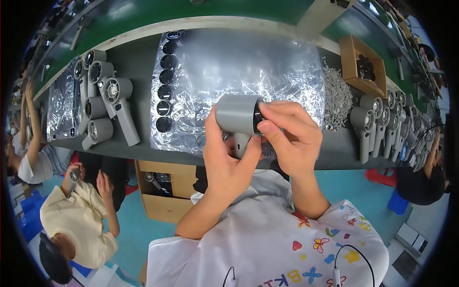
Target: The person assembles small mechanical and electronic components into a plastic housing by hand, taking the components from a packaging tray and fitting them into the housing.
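A grey handheld fan (235, 114) with a thick round head is held level above the plastic sheet. My left hand (227, 155) grips it around the short handle and the underside of the head. At the head's right end sits a black round cap (257, 115), pinched at its rim by the thumb and fingers of my right hand (291, 134). Whether the cap is fully seated cannot be seen. Left of the hands, several black round caps (165, 91) lie in a column along the edge of the clear plastic sheet (239, 57).
Several grey fans (117, 91) lie on the table at left, and more fans (366, 119) at right. A heap of small grey parts (337, 98) borders a cardboard box (351, 62) of black pieces. Below the table edge stands an open carton (165, 205). A co-worker (79, 220) sits at lower left.
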A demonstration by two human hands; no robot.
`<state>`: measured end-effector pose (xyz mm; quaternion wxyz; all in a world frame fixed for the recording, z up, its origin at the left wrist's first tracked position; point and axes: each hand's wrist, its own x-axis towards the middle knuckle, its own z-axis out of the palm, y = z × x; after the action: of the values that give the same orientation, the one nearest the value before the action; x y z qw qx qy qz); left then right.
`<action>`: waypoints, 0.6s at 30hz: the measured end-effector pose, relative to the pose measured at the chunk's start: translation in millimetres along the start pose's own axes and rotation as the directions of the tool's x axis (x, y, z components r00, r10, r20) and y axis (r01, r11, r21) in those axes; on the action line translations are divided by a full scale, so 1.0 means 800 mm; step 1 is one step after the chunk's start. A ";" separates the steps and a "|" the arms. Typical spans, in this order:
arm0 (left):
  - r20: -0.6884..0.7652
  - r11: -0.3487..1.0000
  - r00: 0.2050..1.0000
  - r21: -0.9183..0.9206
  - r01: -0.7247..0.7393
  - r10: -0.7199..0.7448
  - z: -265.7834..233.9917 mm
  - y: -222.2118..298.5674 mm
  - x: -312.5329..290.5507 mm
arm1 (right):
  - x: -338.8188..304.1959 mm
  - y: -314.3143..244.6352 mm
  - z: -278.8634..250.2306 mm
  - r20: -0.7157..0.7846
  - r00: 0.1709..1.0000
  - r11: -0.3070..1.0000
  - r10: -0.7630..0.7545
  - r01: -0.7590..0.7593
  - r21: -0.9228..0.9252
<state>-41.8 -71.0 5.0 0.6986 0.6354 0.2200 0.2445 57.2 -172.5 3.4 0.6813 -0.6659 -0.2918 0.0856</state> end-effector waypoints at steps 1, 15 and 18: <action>0.015 0.994 0.996 -0.052 0.094 -0.093 0.000 0.009 0.000 | 0.002 0.004 0.000 0.010 0.989 0.984 -0.146 0.146 -0.106; 0.126 0.924 0.950 -0.229 0.307 -0.285 -0.013 0.021 0.003 | 0.014 0.008 -0.007 0.196 0.931 0.898 -0.308 0.353 -0.263; 0.132 0.918 0.950 -0.249 0.310 -0.284 -0.013 0.020 0.003 | 0.015 0.003 -0.005 0.192 0.945 0.920 -0.266 0.308 -0.240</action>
<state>-47.6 -60.0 19.8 0.8161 0.5058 0.2460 0.1328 69.9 -169.7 4.6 0.5656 -0.6927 -0.4475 -0.0042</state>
